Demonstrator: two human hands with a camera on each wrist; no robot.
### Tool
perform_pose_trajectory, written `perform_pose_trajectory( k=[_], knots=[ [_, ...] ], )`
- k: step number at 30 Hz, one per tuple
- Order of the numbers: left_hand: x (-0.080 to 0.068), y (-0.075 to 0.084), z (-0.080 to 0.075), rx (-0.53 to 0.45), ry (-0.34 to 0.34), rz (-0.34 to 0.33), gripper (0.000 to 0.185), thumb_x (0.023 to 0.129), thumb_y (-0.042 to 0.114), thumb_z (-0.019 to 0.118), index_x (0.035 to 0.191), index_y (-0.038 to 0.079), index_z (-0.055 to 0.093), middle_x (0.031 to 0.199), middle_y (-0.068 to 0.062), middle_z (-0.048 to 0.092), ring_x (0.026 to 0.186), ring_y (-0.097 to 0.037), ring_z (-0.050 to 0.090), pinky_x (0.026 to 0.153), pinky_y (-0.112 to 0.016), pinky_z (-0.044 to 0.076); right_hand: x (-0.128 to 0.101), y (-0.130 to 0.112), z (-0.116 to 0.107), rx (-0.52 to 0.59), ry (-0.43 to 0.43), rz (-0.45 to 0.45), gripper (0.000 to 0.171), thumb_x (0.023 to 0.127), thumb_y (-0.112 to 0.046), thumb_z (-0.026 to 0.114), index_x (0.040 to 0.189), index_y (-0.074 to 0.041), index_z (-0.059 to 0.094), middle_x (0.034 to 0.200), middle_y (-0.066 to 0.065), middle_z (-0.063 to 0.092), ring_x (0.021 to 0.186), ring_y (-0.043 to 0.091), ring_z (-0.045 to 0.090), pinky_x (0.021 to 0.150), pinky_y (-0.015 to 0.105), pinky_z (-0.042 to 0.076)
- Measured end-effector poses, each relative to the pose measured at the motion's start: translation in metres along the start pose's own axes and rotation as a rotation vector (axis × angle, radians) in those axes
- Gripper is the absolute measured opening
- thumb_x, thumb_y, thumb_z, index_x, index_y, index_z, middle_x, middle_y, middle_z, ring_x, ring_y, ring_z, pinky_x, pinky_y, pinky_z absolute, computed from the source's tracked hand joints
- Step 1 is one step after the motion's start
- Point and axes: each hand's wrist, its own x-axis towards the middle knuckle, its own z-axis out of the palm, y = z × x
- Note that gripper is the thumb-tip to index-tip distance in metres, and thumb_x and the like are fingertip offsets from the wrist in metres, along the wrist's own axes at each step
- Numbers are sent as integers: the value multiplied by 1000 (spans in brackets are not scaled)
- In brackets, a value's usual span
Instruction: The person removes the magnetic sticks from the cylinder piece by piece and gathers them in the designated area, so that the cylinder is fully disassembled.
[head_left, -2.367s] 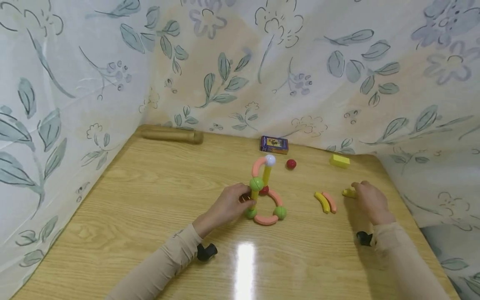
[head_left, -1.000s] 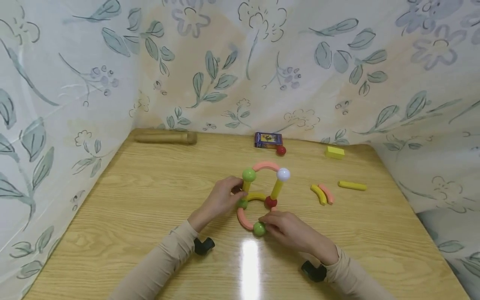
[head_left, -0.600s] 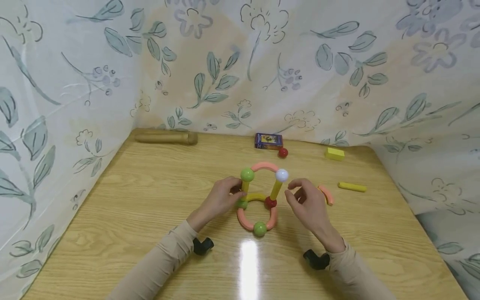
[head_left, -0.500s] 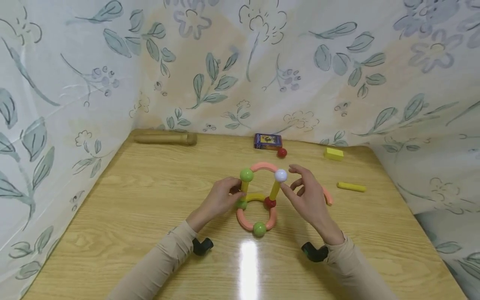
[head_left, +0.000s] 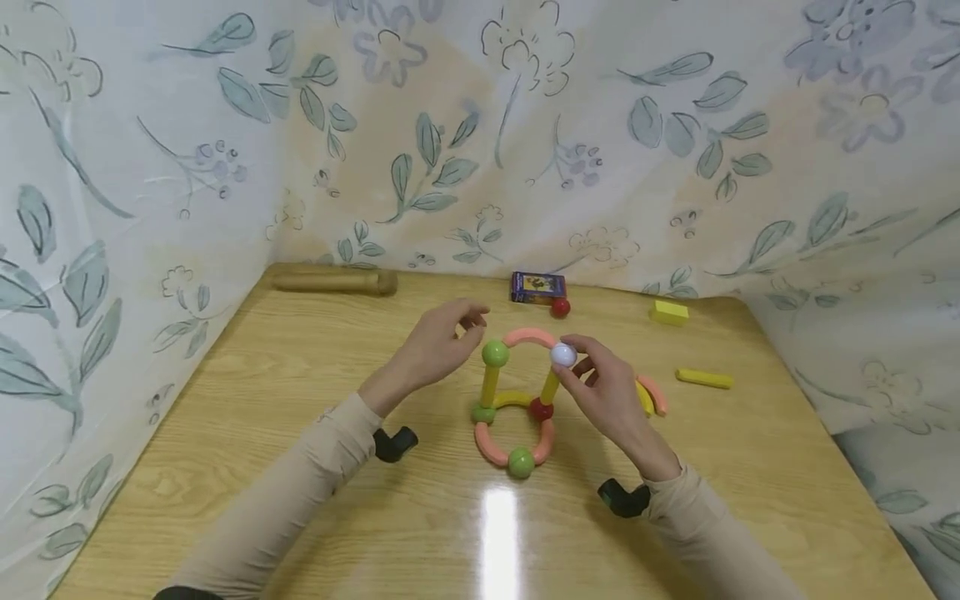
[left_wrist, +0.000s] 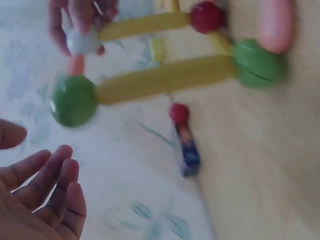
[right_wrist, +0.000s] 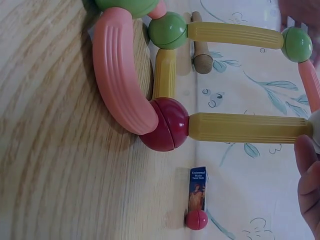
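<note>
A toy frame of sticks and balls [head_left: 517,400] stands mid-table: a flat ring of pink curves with green and red balls, two upright yellow sticks, and a pink arch [head_left: 528,336] on top. My right hand [head_left: 573,364] pinches the white ball [head_left: 562,355] on top of the right stick. My left hand [head_left: 467,323] hovers just left of the green top ball [head_left: 495,353] with relaxed fingers, holding nothing. The left wrist view shows that green ball [left_wrist: 74,100] and my left fingers [left_wrist: 47,192] apart from it. The right wrist view shows the red base ball [right_wrist: 167,124] and yellow stick [right_wrist: 247,127].
A wooden cylinder [head_left: 333,281] lies at the back left. A small blue box [head_left: 537,286] and a loose red ball [head_left: 559,307] sit behind the frame. A yellow block [head_left: 669,312], a yellow stick [head_left: 703,379] and loose curved pieces [head_left: 656,393] lie to the right. Floral cloth walls the table.
My left hand has let go of the left yellow stick and risen beside the green top ball. My right hand has moved up from the ring and taken the white ball.
</note>
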Motion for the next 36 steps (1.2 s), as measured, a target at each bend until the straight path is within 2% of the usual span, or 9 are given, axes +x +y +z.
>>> perform_pose_trajectory(
  k=[2,4,7,9,11,20,29,36],
  knots=[
    [12,11,3,39,-45,42,37,99,25,53,130,5,60,115,-9,68,106,-23,62,89,-40,52,-2,2,0,-3,7,2,36,87,-10,73,121,-5,63,102,10,70,71,13,61,59,21,50],
    [22,19,9,86,-110,86,35,100,32,54,123,8,64,108,-7,69,99,-21,62,84,-37,52,-5,3,2,1,11,-4,36,87,-10,74,120,-4,63,103,10,71,71,13,61,59,23,50],
    [30,22,21,118,-154,124,29,99,33,58,113,10,69,96,-3,70,85,-17,60,74,-30,51,-7,3,6,14,11,-25,35,87,-10,74,120,-4,63,101,10,70,71,13,61,58,29,52],
    [32,22,25,120,-140,133,22,97,29,61,104,12,71,89,-1,70,78,-15,56,70,-26,48,-7,3,9,22,6,-37,35,86,-10,74,119,-4,63,101,9,70,70,13,61,57,32,52],
    [31,20,28,115,-116,136,19,96,27,63,104,12,73,91,2,70,78,-12,55,71,-24,46,-7,1,10,21,3,-45,34,86,-10,74,118,-5,63,99,8,70,69,12,60,57,32,52],
    [26,21,24,104,-70,170,15,96,22,63,102,12,73,92,1,70,80,-13,54,73,-26,44,-1,-4,8,1,10,-83,34,85,-7,75,117,-4,63,97,9,69,66,10,58,56,20,47],
    [26,24,23,118,-56,195,14,96,20,62,100,10,71,87,0,67,77,-13,52,72,-26,43,1,-7,5,11,-16,-58,33,85,-6,73,116,-5,61,93,9,69,64,10,61,57,20,51],
    [27,21,22,107,-44,200,18,95,28,63,96,11,70,83,-1,65,73,-13,52,67,-25,44,1,-6,1,25,2,-20,31,85,-3,70,114,-3,60,94,14,70,64,11,66,57,21,52]
  ],
)
